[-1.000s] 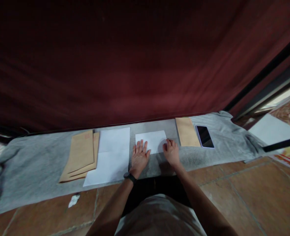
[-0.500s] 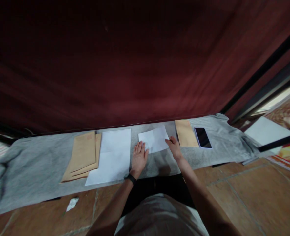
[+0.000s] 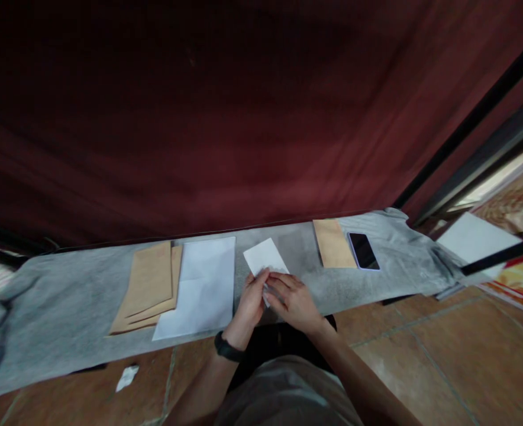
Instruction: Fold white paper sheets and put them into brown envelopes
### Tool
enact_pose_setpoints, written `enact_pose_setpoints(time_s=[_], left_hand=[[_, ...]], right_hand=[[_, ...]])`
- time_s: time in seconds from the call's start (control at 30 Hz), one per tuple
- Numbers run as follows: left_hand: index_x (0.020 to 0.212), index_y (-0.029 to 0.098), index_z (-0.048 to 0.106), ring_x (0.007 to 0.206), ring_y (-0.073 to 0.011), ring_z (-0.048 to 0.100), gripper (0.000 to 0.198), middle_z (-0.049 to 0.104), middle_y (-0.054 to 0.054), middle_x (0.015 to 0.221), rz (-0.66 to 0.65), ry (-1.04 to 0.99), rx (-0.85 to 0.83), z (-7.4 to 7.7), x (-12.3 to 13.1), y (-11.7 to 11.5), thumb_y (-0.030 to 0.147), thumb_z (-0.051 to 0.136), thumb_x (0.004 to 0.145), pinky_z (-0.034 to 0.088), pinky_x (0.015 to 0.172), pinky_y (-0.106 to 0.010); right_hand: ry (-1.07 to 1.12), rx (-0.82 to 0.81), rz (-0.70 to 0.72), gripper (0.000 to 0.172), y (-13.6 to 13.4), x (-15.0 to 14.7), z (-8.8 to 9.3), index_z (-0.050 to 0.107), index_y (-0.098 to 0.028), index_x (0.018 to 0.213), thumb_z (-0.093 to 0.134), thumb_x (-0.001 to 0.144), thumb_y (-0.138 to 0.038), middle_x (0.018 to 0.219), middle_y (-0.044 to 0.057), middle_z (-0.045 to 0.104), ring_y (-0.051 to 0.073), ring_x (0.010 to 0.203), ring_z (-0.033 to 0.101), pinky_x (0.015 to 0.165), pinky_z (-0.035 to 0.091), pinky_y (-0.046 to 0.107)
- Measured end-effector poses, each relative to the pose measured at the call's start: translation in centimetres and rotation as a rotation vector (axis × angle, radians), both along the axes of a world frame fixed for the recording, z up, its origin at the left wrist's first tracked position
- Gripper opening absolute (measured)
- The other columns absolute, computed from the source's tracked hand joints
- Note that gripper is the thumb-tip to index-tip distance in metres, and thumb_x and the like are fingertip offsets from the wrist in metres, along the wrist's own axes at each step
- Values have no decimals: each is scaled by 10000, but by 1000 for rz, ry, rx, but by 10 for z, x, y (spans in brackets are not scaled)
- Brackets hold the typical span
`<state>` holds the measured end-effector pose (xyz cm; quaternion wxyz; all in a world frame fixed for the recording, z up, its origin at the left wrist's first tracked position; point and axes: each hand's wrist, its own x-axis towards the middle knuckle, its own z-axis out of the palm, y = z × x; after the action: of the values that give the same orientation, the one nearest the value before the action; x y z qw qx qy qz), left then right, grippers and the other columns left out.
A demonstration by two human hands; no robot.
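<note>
A small folded white paper [image 3: 265, 257] lies at an angle on the grey cloth [image 3: 66, 290], its near end between both my hands. My left hand [image 3: 251, 302], with a black wristband, pinches the paper's near left edge. My right hand [image 3: 293, 299] lies over the near right part, fingers curled onto it. A stack of larger white sheets [image 3: 202, 285] lies just left of my hands. Beyond that is a pile of brown envelopes [image 3: 148, 283].
One brown envelope [image 3: 333, 243] and a black phone [image 3: 363, 250] lie to the right on the cloth. A dark red curtain [image 3: 226, 118] hangs behind. Brown floor tiles [image 3: 443, 355] lie in front, with a scrap of white paper [image 3: 126, 377] on them. White board [image 3: 478, 238] at far right.
The white paper has been turned from lying crosswise to pointing away. My hands went from flat and apart on it to closed together on its near end.
</note>
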<state>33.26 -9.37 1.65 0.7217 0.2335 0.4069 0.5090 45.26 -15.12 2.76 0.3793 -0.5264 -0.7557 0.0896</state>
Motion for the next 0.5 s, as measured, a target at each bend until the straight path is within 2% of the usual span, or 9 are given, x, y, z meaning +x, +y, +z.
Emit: enact_pose_setpoints(time_s=[0.07,0.13,0.2,0.23,0.3,0.37,0.43,0.5], left_hand=[[993,132,690,789,-187,733,366,778,-56,897,2,37,-73,-5,-10,2,225,848,677,574,773,-287],[1024,105,695,792,-227,747,353,786,-86,886,-38,61,-125,-5,-23,3,190,805,700,591,787,-337],[1056,85,696,831,-260,759,349,791,-113,902,-100,67,-160,1,-36,5,171,769,725,598,827,-376],[1072,76,696,853,-272,761,349,792,-125,918,-146,57,-178,6,-41,5,177,754,743,598,846,-390],[1110,63,692,898,-292,762,361,791,-144,953,-261,12,-208,15,-49,6,203,726,780,595,881,-413],[1152,59,685,950,-303,755,386,790,-149,980,-346,-29,-212,22,-52,6,224,705,804,587,916,-426],[1178,57,680,995,-310,746,411,789,-149,993,-380,-41,-195,26,-53,6,235,701,808,575,945,-430],[1190,59,679,1019,-317,739,444,788,-150,1004,-389,-21,-159,26,-54,6,251,722,793,566,961,-433]], right_hand=[[154,-52,-40,313,1,7,-16,638,-239,1277,485,1025,-346,1295,90,677,226,1230,612,1080,485,427],[347,-129,-181,349,7,21,-36,633,-240,1283,457,1019,-387,1332,106,649,240,1265,588,1095,468,457],[574,-278,-335,385,15,36,-57,663,-237,1224,513,965,-479,1301,118,662,277,1234,608,1066,480,496],[712,-406,-363,399,19,42,-65,680,-242,1178,536,937,-525,1242,111,693,284,1185,636,1029,503,499],[1018,-633,-296,472,24,47,-77,687,-232,1145,539,903,-610,1156,101,729,286,1094,679,935,550,472],[1247,-804,-139,545,25,45,-80,693,-205,1116,549,872,-671,1055,98,754,280,983,709,838,573,432],[1370,-880,-5,568,24,39,-78,702,-184,1070,580,846,-691,967,96,762,271,892,717,768,573,399],[1397,-839,43,506,22,34,-74,709,-184,1021,644,825,-646,930,91,763,254,842,715,730,567,367]])
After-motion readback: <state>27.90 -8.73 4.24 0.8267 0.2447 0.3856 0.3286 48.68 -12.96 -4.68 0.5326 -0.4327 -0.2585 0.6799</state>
